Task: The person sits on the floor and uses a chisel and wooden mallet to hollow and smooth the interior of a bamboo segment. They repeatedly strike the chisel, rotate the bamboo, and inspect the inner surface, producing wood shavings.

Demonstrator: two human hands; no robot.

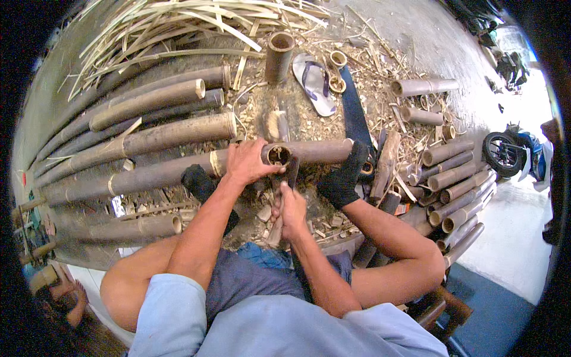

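My left hand (245,162) is closed on a short bamboo tube (278,156), whose round open end faces up at me. My right hand (290,211) grips the wooden handle of a broad-bladed knife (292,171). Its dark blade rises from the fist and lies against or close beside the tube's right side; contact cannot be made out. Behind the tube, a bamboo pole (318,152) lies crosswise. My black-socked feet (350,178) are on both sides of the hands. The tube's lower part is hidden.
Long bamboo poles (154,138) lie at left, with split strips (178,30) heaped beyond. An upright bamboo section (278,62), a sandal (314,86) and bamboo rings (338,58) stand or lie ahead among shavings. Cut tubes (458,178) are piled at right, near a motorcycle wheel (502,153).
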